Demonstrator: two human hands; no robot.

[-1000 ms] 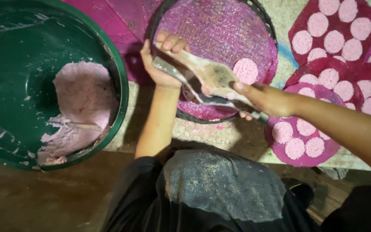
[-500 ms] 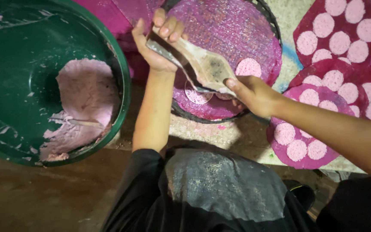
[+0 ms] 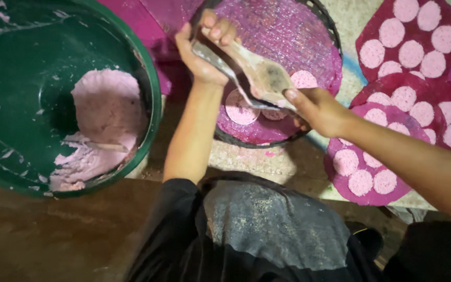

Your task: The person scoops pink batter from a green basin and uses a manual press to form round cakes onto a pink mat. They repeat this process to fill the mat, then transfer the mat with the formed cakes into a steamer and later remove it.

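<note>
Both grips hold one smeared, flat metal scoop [image 3: 259, 75] over the round magenta woven tray [image 3: 309, 36].
Left hand [image 3: 202, 44] clasps its handle end; right hand [image 3: 317, 109] pinches the broad end, above pale pink batter discs [image 3: 241, 107]. A green plastic basin [image 3: 32, 47] of pink batter [image 3: 105, 109] sits left.

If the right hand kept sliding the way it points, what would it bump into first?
Probably the left hand: the right hand points up-left along the scoop-like tool both hands grip, above the round magenta tray. Depth is hard to judge.
</note>
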